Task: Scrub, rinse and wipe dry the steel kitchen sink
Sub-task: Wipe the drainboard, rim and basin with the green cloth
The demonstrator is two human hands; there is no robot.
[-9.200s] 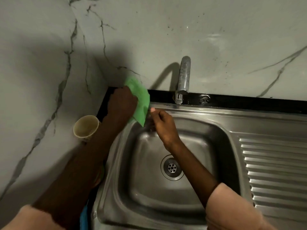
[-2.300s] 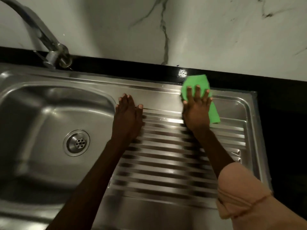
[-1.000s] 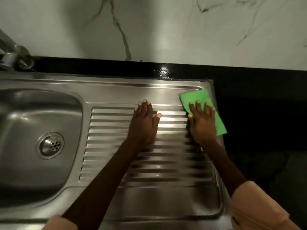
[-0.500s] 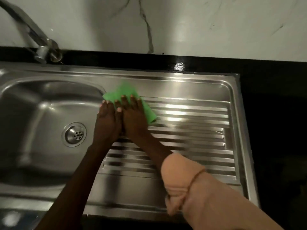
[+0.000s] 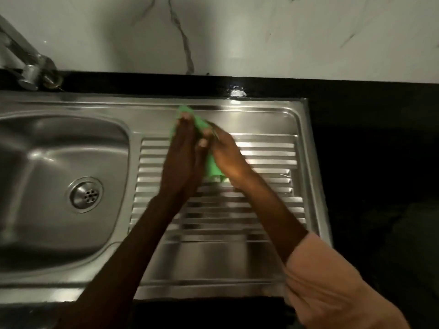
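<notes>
Sink [image 5: 268,262] of shiny steel lies flat in the dark worktop [image 5: 370,162], right under both hands. Far to the left of the hands is the bowl [image 5: 42,210] with its round drain [image 5: 86,195]. The tap [image 5: 26,67] stands up past the bowl, left of the hands and farther away.

Next comes the left hand [image 5: 181,162]. Its fingers look straight and pressed against the green cloth [image 5: 212,166]. The cloth sits between the two hands, bunched up. Just right of it is the right hand [image 5: 228,157], and its fingers curl round the cloth and hold it. Both hands are over the bumpy draining board [image 5: 266,205].

I think the hands are folding the cloth to get a fresh side for wiping. To do this well, fold it flat and neat, so a wide part can touch the steel. Then rub along the bumps, not across them, so the cloth gets down into the low lines. Press softly but firmly. To the right of the hands, the edge of the board needs a wipe too.
</notes>
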